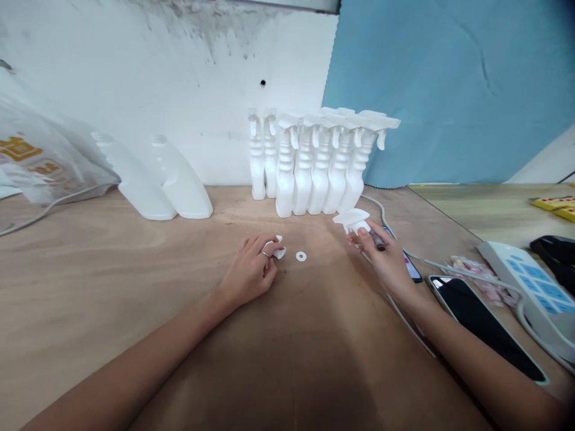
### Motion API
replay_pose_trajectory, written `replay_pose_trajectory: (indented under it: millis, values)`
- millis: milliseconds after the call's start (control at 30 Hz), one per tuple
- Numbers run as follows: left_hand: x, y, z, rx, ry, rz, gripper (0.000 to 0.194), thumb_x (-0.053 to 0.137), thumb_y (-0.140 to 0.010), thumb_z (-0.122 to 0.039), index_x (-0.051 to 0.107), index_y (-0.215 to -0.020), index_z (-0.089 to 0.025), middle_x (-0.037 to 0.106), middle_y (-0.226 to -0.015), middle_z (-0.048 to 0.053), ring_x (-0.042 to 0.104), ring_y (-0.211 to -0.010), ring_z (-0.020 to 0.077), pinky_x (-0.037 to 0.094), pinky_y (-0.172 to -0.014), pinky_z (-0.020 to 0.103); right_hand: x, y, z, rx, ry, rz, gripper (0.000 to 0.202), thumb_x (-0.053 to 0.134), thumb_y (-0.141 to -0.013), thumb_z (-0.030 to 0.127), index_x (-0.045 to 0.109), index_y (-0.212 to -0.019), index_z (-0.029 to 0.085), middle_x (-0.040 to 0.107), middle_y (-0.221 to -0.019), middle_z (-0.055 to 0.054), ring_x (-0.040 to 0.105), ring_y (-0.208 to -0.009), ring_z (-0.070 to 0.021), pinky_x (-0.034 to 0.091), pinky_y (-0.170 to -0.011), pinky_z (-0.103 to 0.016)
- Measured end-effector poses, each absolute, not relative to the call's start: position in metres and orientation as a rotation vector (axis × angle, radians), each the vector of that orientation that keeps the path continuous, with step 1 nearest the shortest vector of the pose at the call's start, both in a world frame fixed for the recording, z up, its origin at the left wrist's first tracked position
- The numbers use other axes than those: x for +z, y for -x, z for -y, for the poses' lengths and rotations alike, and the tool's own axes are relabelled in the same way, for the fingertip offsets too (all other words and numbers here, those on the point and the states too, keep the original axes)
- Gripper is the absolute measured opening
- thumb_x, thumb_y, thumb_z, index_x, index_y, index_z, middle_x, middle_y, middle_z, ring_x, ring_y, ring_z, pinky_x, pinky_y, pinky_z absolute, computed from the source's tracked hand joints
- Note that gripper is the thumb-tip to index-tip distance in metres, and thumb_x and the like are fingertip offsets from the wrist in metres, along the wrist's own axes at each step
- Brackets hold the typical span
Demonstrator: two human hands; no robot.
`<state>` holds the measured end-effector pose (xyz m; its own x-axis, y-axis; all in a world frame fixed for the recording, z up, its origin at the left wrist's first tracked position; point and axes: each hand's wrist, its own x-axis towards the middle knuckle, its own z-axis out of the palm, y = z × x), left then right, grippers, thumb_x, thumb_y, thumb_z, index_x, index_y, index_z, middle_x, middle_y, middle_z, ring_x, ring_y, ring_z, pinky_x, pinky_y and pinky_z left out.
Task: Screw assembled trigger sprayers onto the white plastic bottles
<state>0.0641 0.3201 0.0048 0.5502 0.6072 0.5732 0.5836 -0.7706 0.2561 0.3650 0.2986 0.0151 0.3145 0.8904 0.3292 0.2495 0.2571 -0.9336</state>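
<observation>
My left hand (252, 267), with a ring on one finger, rests on the table and is closed over a small white plastic part (278, 251). The fingers hide much of that part. Just right of it a flat white washer (300, 256) lies on the wood. My right hand (381, 254) grips a white trigger spray head (353, 218) above the table, its nozzle to the left. A short dark stick-like piece (376, 240) also shows in this hand; I cannot tell what it is.
White spray bottles (321, 173) with trigger heads stand by the wall. Two bottles without heads (186, 185) are at the left, near a plastic bag (49, 155). Phones (485, 326), a cable (471, 275), small pink packets (480, 269) and a power strip (534, 281) lie at the right.
</observation>
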Motion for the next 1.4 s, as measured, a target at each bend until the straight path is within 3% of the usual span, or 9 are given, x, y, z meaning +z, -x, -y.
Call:
replay_pose_trajectory:
  millis: [200, 500, 633, 733, 900, 1067, 1133, 1267, 1400]
  values:
    - [0.013, -0.073, -0.304, 1.185, -2.804, -0.779, 0.030, 0.052, -0.088, -0.004, 0.056, -0.115, -0.019, 0.062, -0.117, 0.011, 0.054, -0.115, 0.0265, 0.041, -0.099, 0.045, 0.024, -0.375, -0.298, 0.266, 1.380, 1.353, 0.034, 0.061, -0.093, 0.045, 0.070, -0.121, 0.028, 0.072, -0.120, -0.005, 0.064, -0.113, -0.0259, 0.048, -0.096, -0.040]
    - [0.015, -0.097, -0.268, 0.992, -2.599, -0.547, 0.028, 0.049, -0.089, -0.006, 0.056, -0.114, -0.018, 0.062, -0.113, 0.009, 0.058, -0.102, 0.0215, 0.047, -0.088, 0.037, 0.027, -0.368, -0.292, 0.217, 1.388, 1.430, 0.031, 0.067, -0.089, 0.039, 0.070, -0.118, 0.027, 0.073, -0.109, -0.005, 0.065, -0.092, -0.0218, 0.049, -0.086, -0.037]
    - [0.015, -0.103, -0.262, 0.834, -2.129, -0.735, 0.020, 0.051, -0.093, -0.017, 0.058, -0.112, -0.021, 0.064, -0.099, 0.005, 0.058, -0.080, 0.0149, 0.046, -0.064, 0.025, 0.027, -0.364, -0.289, 0.245, 1.354, 1.457, 0.029, 0.071, -0.087, 0.036, 0.071, -0.114, 0.026, 0.072, -0.107, -0.004, 0.065, -0.090, -0.0212, 0.049, -0.083, -0.036]
    - [0.014, -0.105, -0.267, 0.811, -1.710, -0.790, 0.024, 0.056, -0.095, -0.032, 0.058, -0.115, -0.019, 0.064, -0.097, 0.006, 0.060, -0.081, 0.0155, 0.049, -0.070, 0.027, 0.032, -0.357, -0.282, 0.282, 1.297, 1.556, 0.026, 0.071, -0.087, 0.033, 0.072, -0.112, 0.026, 0.072, -0.105, -0.004, 0.064, -0.083, -0.0199, 0.050, -0.078, -0.035]
    - [0.013, -0.105, -0.281, 0.817, -1.226, -0.636, 0.058, 0.063, -0.088, -0.056, 0.052, -0.126, -0.014, 0.065, -0.098, 0.010, 0.064, -0.074, 0.0182, 0.052, -0.069, 0.033, 0.035, -0.329, -0.260, 0.412, 1.080, 1.863, 0.029, 0.068, -0.091, 0.026, 0.069, -0.119, 0.032, 0.070, -0.120, -0.005, 0.063, -0.106, -0.0240, 0.049, -0.095, -0.040]
    - [0.012, -0.103, -0.289, 0.938, -0.945, -0.669, 0.036, 0.075, -0.082, -0.037, 0.061, -0.108, -0.016, 0.068, -0.096, 0.006, 0.065, -0.087, 0.0186, 0.052, -0.076, 0.028, 0.026, -0.308, -0.245, 0.768, 0.953, 1.986, 0.046, 0.059, -0.097, 0.035, 0.052, -0.143, 0.033, 0.062, -0.134, -0.008, 0.057, -0.122, -0.0259, 0.047, -0.103, -0.043]
    - [0.013, -0.101, -0.293, 0.991, -0.872, -0.673, 0.030, 0.070, -0.082, -0.033, 0.058, -0.104, -0.017, 0.066, -0.092, 0.003, 0.064, -0.083, 0.0169, 0.052, -0.073, 0.027, 0.027, -0.309, -0.244, 0.882, 0.989, 1.874, 0.048, 0.050, -0.101, 0.043, 0.045, -0.147, 0.032, 0.064, -0.128, -0.009, 0.060, -0.119, -0.0244, 0.047, -0.103, -0.042]
    - [0.015, -0.095, -0.301, 0.998, -0.869, -0.645, 0.026, 0.060, -0.082, -0.033, 0.051, -0.102, -0.018, 0.061, -0.082, 0.001, 0.063, -0.066, 0.0168, 0.050, -0.057, 0.027, 0.040, -0.319, -0.244, 0.793, 1.019, 1.737, 0.050, 0.038, -0.102, 0.057, 0.062, -0.133, 0.026, 0.066, -0.094, -0.006, 0.064, -0.091, -0.0215, 0.050, -0.089, -0.036]
    - [0.016, -0.094, -0.303, 0.976, -0.915, -0.612, 0.025, 0.057, -0.082, -0.035, 0.046, -0.099, -0.019, 0.060, -0.077, 0.001, 0.064, -0.062, 0.0204, 0.049, -0.047, 0.027, 0.048, -0.319, -0.239, 0.765, 1.004, 1.750, 0.031, 0.046, -0.103, 0.040, 0.066, -0.122, 0.026, 0.067, -0.093, -0.004, 0.064, -0.089, -0.0188, 0.050, -0.080, -0.031]
